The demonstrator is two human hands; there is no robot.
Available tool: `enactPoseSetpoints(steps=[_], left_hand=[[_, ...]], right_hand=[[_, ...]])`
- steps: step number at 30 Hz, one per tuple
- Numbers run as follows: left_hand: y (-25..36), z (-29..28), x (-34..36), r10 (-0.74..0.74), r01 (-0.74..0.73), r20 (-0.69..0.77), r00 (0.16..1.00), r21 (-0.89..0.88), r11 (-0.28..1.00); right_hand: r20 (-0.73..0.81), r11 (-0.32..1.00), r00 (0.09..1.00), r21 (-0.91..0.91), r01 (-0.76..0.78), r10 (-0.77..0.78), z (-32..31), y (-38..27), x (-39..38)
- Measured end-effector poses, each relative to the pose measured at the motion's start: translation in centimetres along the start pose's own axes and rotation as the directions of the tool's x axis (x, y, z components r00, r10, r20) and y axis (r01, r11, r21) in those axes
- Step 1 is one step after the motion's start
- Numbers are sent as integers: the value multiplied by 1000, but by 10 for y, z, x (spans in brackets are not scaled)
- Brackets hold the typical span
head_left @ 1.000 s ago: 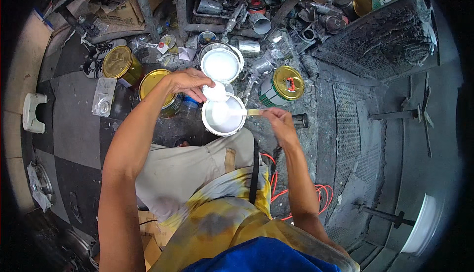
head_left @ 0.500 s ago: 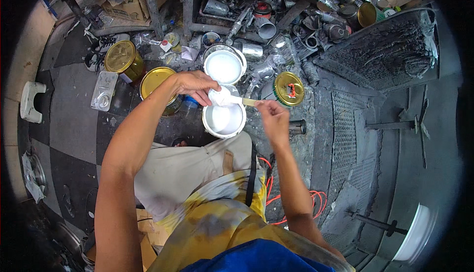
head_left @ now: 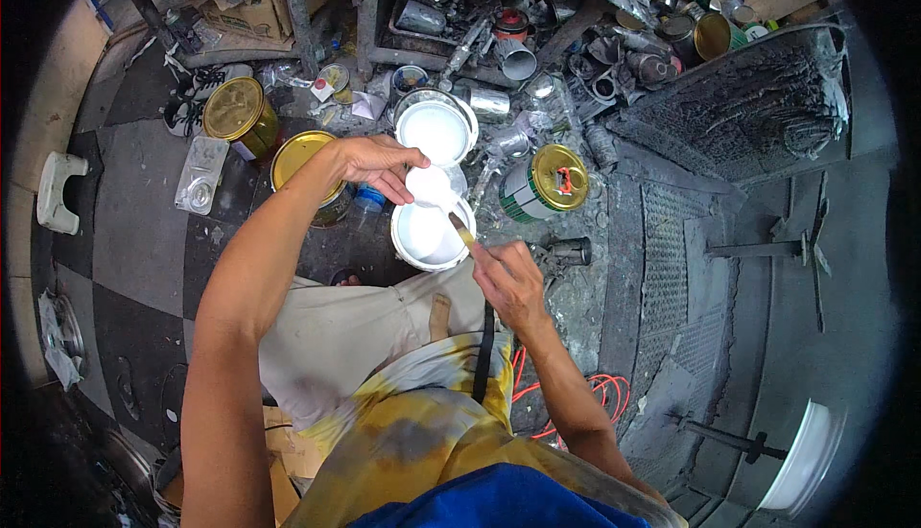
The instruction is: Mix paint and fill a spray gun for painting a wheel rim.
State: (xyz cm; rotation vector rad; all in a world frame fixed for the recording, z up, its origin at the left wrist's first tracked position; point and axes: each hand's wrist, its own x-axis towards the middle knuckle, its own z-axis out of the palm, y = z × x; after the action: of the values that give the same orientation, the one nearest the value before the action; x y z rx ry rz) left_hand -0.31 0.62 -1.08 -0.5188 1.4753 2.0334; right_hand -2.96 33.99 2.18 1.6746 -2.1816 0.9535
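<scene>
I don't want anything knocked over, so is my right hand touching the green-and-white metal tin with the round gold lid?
Apart. The head view shows grey floor between your right hand and the tin.

Looks like a paint workshop: bucket (head_left: 428, 265) of white liquid (head_left: 420, 233), gold-lidded can (head_left: 543, 183), grimy metal containers (head_left: 517, 60) heaped by soiled bench (head_left: 369, 12), red cable (head_left: 597, 380).

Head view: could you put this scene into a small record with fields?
Left hand: holding a rounded white object, kind unclear
Right hand: gripping a thin stick angled toward that object
Below them: a white bucket with white contents
Farther off: a second bucket
Right side: a gold-lidded can
Left side: two more cans, a white stool
</scene>
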Motion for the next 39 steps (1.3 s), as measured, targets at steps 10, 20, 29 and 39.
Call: enactPoseSetpoints(steps=[10,20,29,39], left_hand=[[-3,-5,-3,13,-12,-40,999,41,999],[2,-6,-6,1,11,-69,998,179,984],[-5,-8,4,-4,23,-86,996,215,976],[-4,1,3,3,1,-22,1000,198,980]], right_hand=[[-11,919,923,100,-381,384,37,26,-6],[271,823,778,-217,-524,567,121,68,-28],[345,345,531,475,-810,774,20,77,-14],[258,321,509,529,-785,821,-22,26,50]])
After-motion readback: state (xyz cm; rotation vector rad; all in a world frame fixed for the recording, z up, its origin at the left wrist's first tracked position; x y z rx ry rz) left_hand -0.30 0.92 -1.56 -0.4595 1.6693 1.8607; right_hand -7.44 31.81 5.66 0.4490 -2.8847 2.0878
